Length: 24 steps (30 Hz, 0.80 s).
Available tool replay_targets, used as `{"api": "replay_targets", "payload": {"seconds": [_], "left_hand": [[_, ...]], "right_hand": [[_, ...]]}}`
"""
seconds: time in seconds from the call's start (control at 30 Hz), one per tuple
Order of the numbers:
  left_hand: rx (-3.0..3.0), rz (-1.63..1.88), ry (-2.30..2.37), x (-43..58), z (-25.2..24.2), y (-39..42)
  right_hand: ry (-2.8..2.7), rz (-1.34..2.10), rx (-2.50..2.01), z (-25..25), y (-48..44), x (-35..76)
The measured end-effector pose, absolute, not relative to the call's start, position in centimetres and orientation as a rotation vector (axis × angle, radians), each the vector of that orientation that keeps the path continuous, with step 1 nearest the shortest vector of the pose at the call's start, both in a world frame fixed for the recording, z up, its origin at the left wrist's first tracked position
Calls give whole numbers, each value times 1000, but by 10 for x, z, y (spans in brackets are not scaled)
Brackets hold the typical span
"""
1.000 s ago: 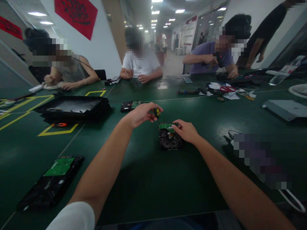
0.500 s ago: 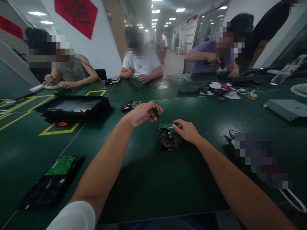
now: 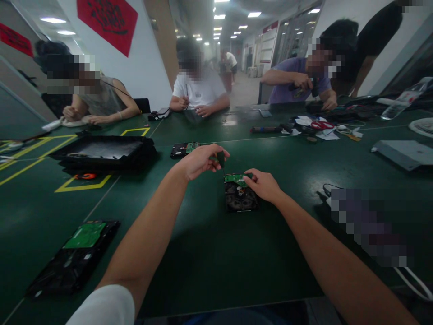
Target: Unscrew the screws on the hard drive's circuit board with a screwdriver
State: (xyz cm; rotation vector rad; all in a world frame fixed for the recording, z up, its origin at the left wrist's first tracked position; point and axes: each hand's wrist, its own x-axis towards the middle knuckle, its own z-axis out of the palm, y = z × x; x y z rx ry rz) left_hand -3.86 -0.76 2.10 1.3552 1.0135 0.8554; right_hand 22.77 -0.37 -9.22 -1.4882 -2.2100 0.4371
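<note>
The left hand (image 3: 203, 161) is closed by its fingertips around the dark handle of a screwdriver (image 3: 221, 159), whose thin shaft points down to the eleven o'clock corner of a hard drive (image 3: 241, 199). Whether the tip sits in a screw is too small to tell. At two o'clock, the right hand (image 3: 264, 184) is part-closed on the drive, thumb over the green circuit board (image 3: 232, 179), fingers at its far edge. The drive lies flat on the tabletop (image 3: 237, 266), straight ahead at twelve o'clock from the person. If the tip is poorly seated or the handle leans, it could slip and scratch the board; a light right-hand hold might let the drive turn on the smooth surface. Measured from this drive, another hard drive (image 3: 184, 150) lies at ten o'clock, a larger drive (image 3: 72, 259) between eight and nine, and black trays (image 3: 103, 151) between nine and ten.
</note>
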Motion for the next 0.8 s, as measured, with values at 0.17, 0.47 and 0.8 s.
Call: {"api": "replay_targets", "payload": {"seconds": [0.17, 0.47, 0.8], "left_hand": [[1314, 860, 1009, -37, 23, -11], [1344, 827, 976, -35, 23, -10], [1306, 792, 961, -32, 26, -14]], "right_hand": [[-2208, 446, -1483, -92, -4, 228], [-2205, 449, -1498, -89, -6, 227], [-2209, 443, -1501, -89, -6, 227]]}}
